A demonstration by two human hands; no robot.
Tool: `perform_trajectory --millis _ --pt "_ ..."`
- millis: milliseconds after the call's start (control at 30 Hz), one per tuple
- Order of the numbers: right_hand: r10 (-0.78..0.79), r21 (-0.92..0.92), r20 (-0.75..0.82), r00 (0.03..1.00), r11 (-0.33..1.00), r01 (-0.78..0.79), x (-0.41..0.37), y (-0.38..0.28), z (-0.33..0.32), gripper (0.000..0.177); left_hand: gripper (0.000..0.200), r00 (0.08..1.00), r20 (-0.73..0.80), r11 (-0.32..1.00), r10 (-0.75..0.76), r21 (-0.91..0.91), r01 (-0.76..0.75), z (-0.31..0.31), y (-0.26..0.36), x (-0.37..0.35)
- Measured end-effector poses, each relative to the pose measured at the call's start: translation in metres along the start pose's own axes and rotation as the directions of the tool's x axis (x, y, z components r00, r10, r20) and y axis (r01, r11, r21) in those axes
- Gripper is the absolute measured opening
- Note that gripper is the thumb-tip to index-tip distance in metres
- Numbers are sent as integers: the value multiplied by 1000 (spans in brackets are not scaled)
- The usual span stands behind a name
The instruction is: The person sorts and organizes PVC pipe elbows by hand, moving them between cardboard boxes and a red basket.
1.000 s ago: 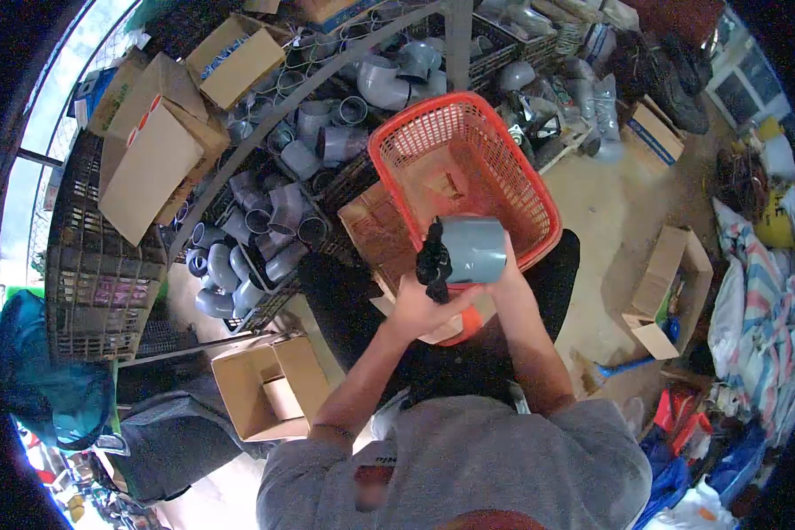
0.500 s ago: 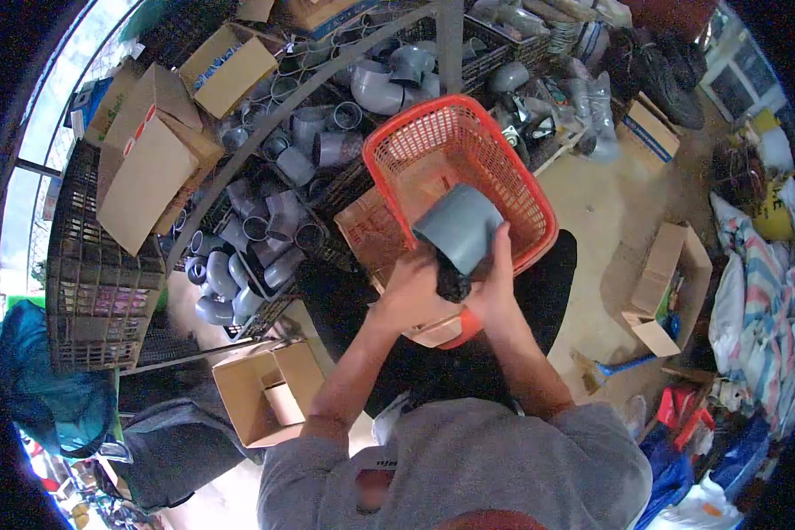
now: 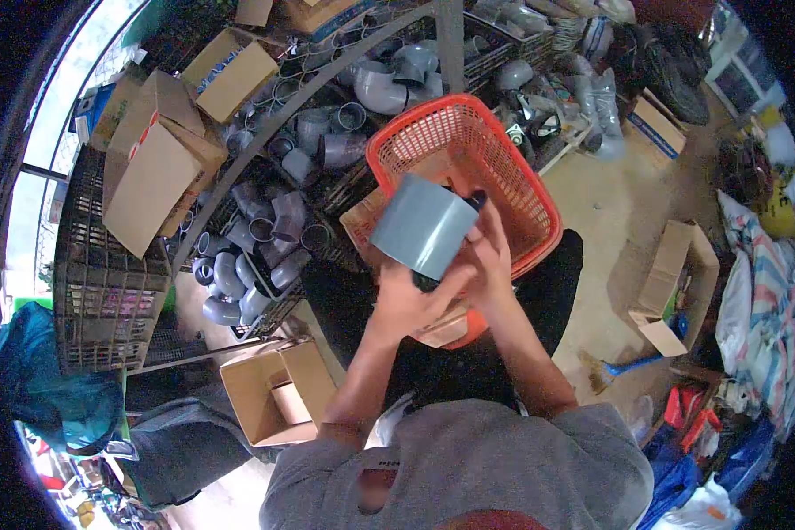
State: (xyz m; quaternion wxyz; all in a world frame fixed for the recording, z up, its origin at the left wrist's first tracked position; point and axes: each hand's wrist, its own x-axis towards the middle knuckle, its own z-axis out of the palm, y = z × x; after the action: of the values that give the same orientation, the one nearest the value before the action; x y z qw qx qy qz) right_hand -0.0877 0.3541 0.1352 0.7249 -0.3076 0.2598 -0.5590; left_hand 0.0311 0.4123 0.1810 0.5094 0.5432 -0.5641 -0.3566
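Observation:
A grey plastic pipe fitting (image 3: 426,225), short and wide, is tilted between my two hands above the near side of a red basket (image 3: 548,212). My left hand (image 3: 406,305) grips it from below at its lower end. At its right end, my right hand (image 3: 486,256) has its fingers closed round the edge. Some black material (image 3: 477,199) shows at that end and again beside my left thumb; I cannot make out what it is. Under the basket's near side a cardboard box (image 3: 359,221) partly shows.
Crates of grey pipe fittings (image 3: 278,212) fill the left and far side, behind a metal bar (image 3: 327,66). An open carton (image 3: 274,393) stands at lower left. Another carton (image 3: 671,283) and a blue-handled brush (image 3: 623,367) lie on the floor at right.
The pipe fitting has turned and shifted left, its smooth side now facing up. My right hand has moved up to its right end, and my left hand lies under its lower end.

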Motion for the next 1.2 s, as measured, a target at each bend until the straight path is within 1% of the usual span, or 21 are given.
perform_trajectory --millis 67,100,133,200,267,300,400,467,533,600,667,700,733,767,800,933,967,1000,1067,1133,1200 --pt "1 208 116 993 978 -25 -7 5 -2 93 56 955 107 905 278 305 -297 2 0 0" --pt "-33 -25 35 999 999 34 -2 -1 2 100 62 889 149 808 433 372 -456 5 0 -1" --pt "-38 -24 32 999 999 39 -2 -6 8 100 62 887 154 807 435 370 -460 6 1 -4" --pt "-74 263 255 964 965 4 -3 -16 20 103 62 990 120 981 81 -187 -57 9 0 -15" --pt "-231 226 291 928 960 168 9 21 -9 103 66 965 128 692 -230 -675 255 14 -6 -23" --pt "-194 158 231 953 974 160 13 20 -6 103 68 993 25 638 -112 -765 91 14 -7 -20" --pt "-110 158 145 983 984 87 7 5 -2 100 77 997 -68 581 -34 -813 -36 -1 -12 -18" --pt "161 201 95 982 963 -177 -2 -5 0 98 77 998 63 957 -25 -288 42 -19 -22 -21" --pt "116 283 149 982 946 -155 -6 2 5 97 78 981 182 995 -68 83 54 -17 -18 -19" --pt "2 -120 13 1000 993 0 -5 7 11 100 79 953 93 919 289 253 -304 5 -18 -27" --pt "48 40 48 998 998 -50 0 20 1 103 85 945 123 911 303 256 -325 3 -13 -28" --pt "-12 187 177 984 982 -21 4 26 -1 101 88 997 8 958 78 -279 -72 5 -16 -30" --pt "-49 261 237 970 965 -15 4 31 -5 100 91 1000 1 831 -13 -557 11 5 -20 -31" --pt "-85 333 296 951 943 -19 5 35 -8 99 97 995 -5 617 -103 -785 60 5 -23 -32" --pt "-8 282 234 972 958 -60 6 33 -7 96 97 995 -7 618 -99 -784 56 -1 -25 -29" --pt "195 272 98 976 938 -215 -3 29 -12 94 90 993 -19 857 -120 -507 94 -13 -22 -24" --pt "76 88 109 991 992 -86 0 44 -24 97 87 987 3 986 159 -48 -159 -9 -18 -20" --pt "-41 -96 144 989 994 56 0 52 -30 101 84 910 154 818 386 399 -414 -3 -12 -16" --pt "52 109 108 993 992 -64 -4 21 5 109 80 941 69 874 332 354 -334 4 -7 -25" --pt "-53 229 193 980 974 8 -1 23 1 110 76 987 131 981 -92 -156 113 3 -23 -31" --pt "-141 304 244 959 951 62 5 36 -9 109 69 918 103 643 -382 -684 344 12 -46 -40"
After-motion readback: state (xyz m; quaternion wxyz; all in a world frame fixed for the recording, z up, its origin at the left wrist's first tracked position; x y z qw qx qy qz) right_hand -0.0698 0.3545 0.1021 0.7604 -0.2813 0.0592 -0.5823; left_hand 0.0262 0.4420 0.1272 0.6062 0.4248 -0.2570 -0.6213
